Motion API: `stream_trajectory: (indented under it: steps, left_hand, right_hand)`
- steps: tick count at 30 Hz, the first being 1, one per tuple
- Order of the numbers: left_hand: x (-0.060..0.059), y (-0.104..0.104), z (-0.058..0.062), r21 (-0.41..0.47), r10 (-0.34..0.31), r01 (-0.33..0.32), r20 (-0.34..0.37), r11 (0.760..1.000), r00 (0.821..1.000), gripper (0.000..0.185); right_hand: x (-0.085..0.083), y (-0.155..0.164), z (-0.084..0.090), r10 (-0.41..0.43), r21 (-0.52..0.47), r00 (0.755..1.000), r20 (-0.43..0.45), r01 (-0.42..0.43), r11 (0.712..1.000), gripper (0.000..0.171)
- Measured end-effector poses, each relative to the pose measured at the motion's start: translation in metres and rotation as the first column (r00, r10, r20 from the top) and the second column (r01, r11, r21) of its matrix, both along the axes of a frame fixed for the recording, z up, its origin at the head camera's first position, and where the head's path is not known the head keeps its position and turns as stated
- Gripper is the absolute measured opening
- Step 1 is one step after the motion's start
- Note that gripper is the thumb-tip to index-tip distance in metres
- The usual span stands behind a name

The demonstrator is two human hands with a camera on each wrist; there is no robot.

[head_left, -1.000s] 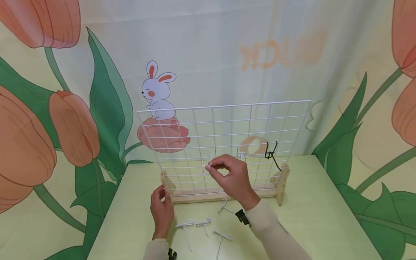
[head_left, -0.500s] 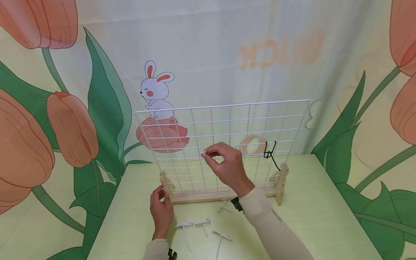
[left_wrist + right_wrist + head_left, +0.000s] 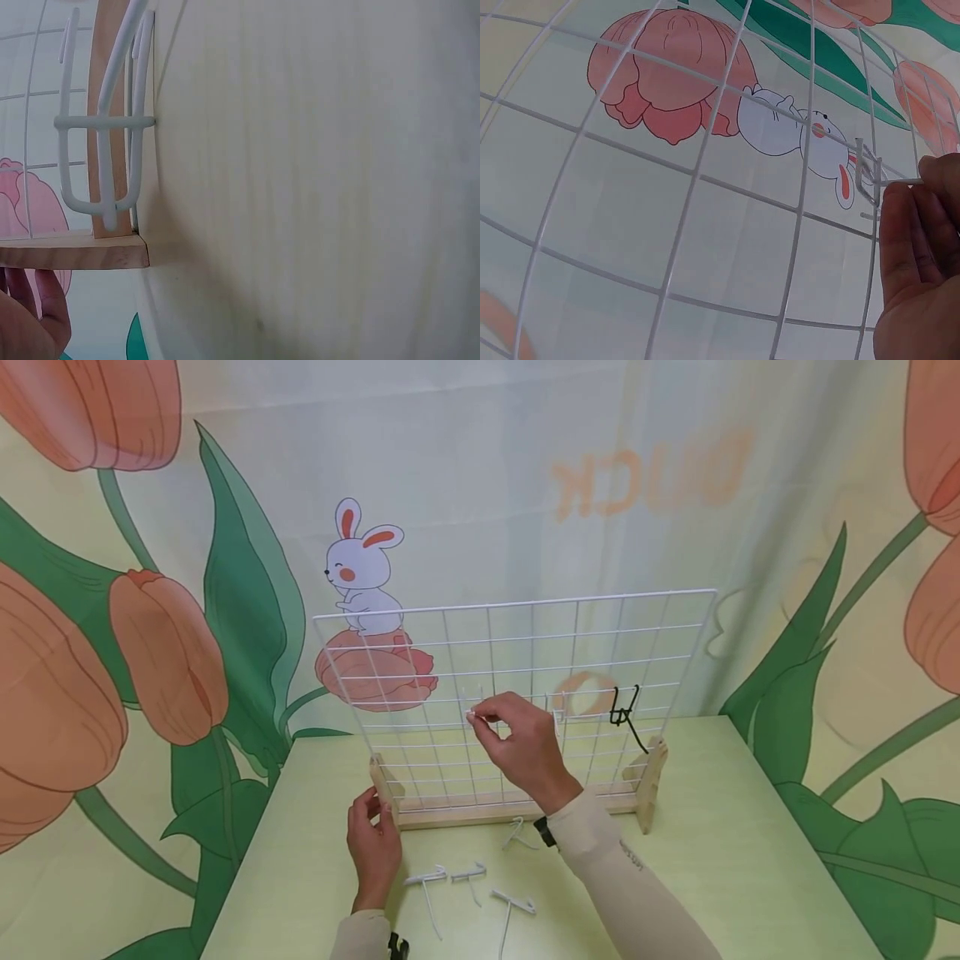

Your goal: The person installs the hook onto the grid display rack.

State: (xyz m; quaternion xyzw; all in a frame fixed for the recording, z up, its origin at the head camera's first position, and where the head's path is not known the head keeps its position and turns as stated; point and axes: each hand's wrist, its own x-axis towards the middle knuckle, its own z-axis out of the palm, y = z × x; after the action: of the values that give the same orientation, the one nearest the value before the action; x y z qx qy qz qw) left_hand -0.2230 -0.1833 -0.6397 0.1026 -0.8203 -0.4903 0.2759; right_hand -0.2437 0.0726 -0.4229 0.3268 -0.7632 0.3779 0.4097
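At grid panel (image 3: 517,693), right hand (image 3: 521,747) pinches white hook (image 3: 474,710). Left hand (image 3: 373,847) grips wooden foot (image 3: 386,789). Best seat prongs squarely over a wire.

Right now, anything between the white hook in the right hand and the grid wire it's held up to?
Nothing visible. The right hand pinches the white hook right at the wire grid panel, on a bare stretch left of the black hook. The left hand holds the wooden foot.
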Motion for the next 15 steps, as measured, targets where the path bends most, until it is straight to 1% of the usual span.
stream_trajectory:
  steps: [5,9,15]
  left_hand:
    - [0.000,0.000,0.001,0.001,-0.001,0.001,0.004,1.000,1.000,0.036]
    - [0.001,0.001,0.001,0.002,-0.002,0.002,0.013,1.000,1.000,0.035]
    - [0.001,0.001,0.002,-0.012,0.003,-0.003,0.003,1.000,1.000,0.035]
  right_hand:
    - [-0.001,-0.001,-0.006,-0.004,-0.003,1.000,-0.007,0.004,1.000,0.006]
    - [-0.001,-0.003,-0.012,-0.012,-0.021,1.000,-0.025,0.011,1.000,0.009]
    - [0.001,-0.004,-0.016,-0.018,-0.031,0.999,-0.039,0.016,0.999,0.012]
